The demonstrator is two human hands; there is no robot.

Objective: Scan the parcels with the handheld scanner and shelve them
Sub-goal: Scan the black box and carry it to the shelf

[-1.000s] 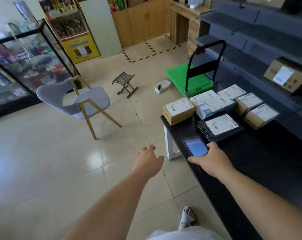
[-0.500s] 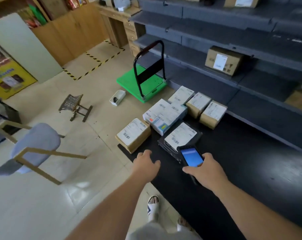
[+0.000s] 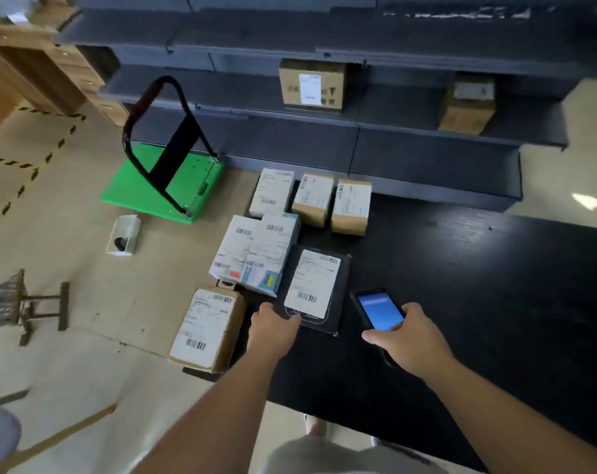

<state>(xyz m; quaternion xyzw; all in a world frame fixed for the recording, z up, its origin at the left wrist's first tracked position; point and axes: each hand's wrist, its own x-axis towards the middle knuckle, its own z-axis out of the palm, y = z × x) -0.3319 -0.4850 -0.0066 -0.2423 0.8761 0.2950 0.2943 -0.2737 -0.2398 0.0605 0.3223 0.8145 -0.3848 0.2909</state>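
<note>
Several labelled parcels lie on the black table [image 3: 461, 275]. My right hand [image 3: 406, 336] grips the handheld scanner [image 3: 379, 311], its blue screen lit, just right of a flat black parcel [image 3: 316, 289] with a white label. My left hand [image 3: 273, 326] reaches to that parcel's near left corner, fingers curling at its edge; whether they grip it is unclear. A brown box [image 3: 208, 328] lies left of my left hand at the table's corner. White parcels [image 3: 256, 254] and small brown boxes [image 3: 350, 205] lie farther back.
Dark shelves [image 3: 393, 138] run behind the table, holding a brown carton [image 3: 312, 85] and another box [image 3: 468, 102]. A green platform trolley [image 3: 167, 181] with a black handle stands on the floor at left, near a small white tray [image 3: 123, 235] and a folding stool [image 3: 20, 304].
I have turned toward the table and shelves. My left hand moved from over the floor to the black parcel's corner. My right hand lifted the scanner and brought it beside that parcel.
</note>
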